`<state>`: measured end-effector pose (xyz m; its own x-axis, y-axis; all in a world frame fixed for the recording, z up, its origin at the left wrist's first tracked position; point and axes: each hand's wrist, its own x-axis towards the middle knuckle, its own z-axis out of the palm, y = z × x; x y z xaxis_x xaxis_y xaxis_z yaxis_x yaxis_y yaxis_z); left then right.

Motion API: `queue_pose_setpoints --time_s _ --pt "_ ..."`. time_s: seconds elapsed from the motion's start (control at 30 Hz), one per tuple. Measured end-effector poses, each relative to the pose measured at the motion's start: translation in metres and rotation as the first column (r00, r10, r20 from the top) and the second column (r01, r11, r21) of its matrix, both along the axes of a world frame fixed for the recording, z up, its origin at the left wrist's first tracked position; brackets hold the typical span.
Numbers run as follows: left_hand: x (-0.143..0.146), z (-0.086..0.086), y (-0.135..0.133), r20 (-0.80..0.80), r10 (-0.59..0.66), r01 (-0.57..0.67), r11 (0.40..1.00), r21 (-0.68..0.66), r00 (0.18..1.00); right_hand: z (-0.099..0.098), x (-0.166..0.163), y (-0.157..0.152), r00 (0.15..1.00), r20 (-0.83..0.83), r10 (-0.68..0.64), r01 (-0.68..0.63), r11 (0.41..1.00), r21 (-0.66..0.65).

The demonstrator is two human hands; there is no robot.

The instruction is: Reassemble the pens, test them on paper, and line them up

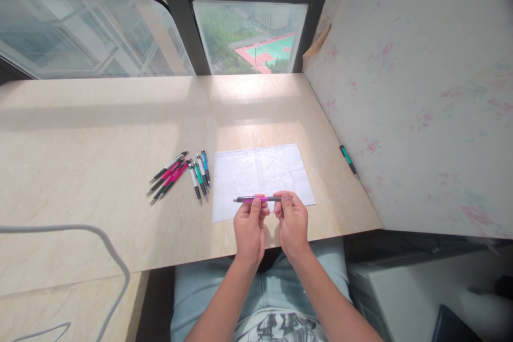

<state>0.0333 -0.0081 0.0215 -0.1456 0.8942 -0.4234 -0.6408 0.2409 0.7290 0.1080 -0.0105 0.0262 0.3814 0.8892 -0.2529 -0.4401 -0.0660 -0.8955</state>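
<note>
Between my two hands a pink and black ballpoint pen (pixel 263 199) lies level, its clicker end pointing left. My left hand (pixel 249 227) pinches the pink barrel with thumb and fingers. At the dark grip end, my right hand (pixel 293 222) is closed on the same pen, hiding its tip. Below the pen, a white sheet of paper (pixel 256 171) rests on the table, with small writing along its top edge. Left of the paper lie a bunch of white and pink pens (pixel 170 179) and a second group of white, green and blue pens (pixel 199 176).
A green pen (pixel 348 161) lies at the right, against the flower-patterned wall (pixel 420 107). The pale table (pixel 100 155) reaches back to the windows (pixel 248 37). A grey cable (pixel 108 246) curves over the table's left front. A white cabinet (pixel 412 288) stands low at the right.
</note>
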Motion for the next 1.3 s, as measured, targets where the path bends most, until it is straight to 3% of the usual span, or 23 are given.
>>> queue_pose_setpoints --time_s 0.1,0.3,0.5,0.63,0.8,1.0,1.13,1.3 --pt "-0.004 0.002 0.003 0.004 0.007 -0.007 1.0 -0.028 1.0 -0.001 0.002 -0.002 0.993 0.11 0.041 -0.043 0.999 0.017" --pt "-0.017 0.004 0.01 -0.072 -0.044 0.042 0.999 -0.026 0.996 -0.001 0.022 0.001 0.936 0.255 0.245 -0.261 0.965 0.031" --pt "-0.023 0.001 0.016 -0.182 -0.143 0.156 0.986 0.054 0.973 0.0 0.048 0.007 0.856 0.451 0.252 -0.28 0.96 -0.005" --pt "-0.025 -0.005 0.017 -0.198 -0.174 0.189 0.98 0.06 0.965 0.003 0.058 0.01 0.76 0.547 0.351 -0.344 0.931 -0.12" --pt "-0.028 -0.014 0.017 -0.186 -0.19 0.205 0.977 0.061 0.964 0.007 0.065 0.011 0.648 0.661 0.377 -0.406 0.906 -0.119" --pt "-0.029 -0.016 0.018 -0.141 -0.17 0.181 0.981 0.064 0.975 0.008 0.065 0.011 0.678 0.631 0.377 -0.411 0.906 -0.101" --pt "-0.029 -0.015 0.018 -0.141 -0.175 0.186 0.981 0.062 0.974 0.009 0.066 0.012 0.634 0.65 0.419 -0.426 0.891 -0.158" --pt "-0.029 -0.014 0.019 -0.15 -0.176 0.187 0.98 0.067 0.973 0.006 0.067 0.013 0.643 0.673 0.365 -0.397 0.911 -0.114"
